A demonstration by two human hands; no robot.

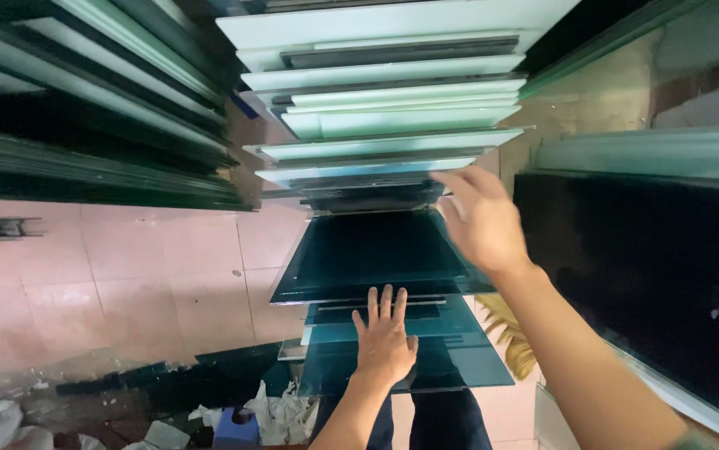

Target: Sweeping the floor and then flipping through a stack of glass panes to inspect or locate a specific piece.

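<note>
A row of glass panes stands on edge in front of me, pale green ones (pixel 393 121) farther off and dark teal ones (pixel 368 250) nearer. My left hand (pixel 384 337) lies flat, fingers spread, on the face of the closest teal pane (pixel 459 362). My right hand (pixel 480 221) reaches higher, its fingers apart and resting on the top edge of a dark pane (pixel 376 196) deeper in the row. Neither hand is closed around anything.
More glass sheets lean at the left (pixel 84 108). A large dark pane (pixel 651 275) stands at the right. The pink tiled floor (pixel 126 275) carries glass offcuts and crumpled paper (pixel 276 412) near my feet. A yellow broom head (pixel 509 333) shows behind the panes.
</note>
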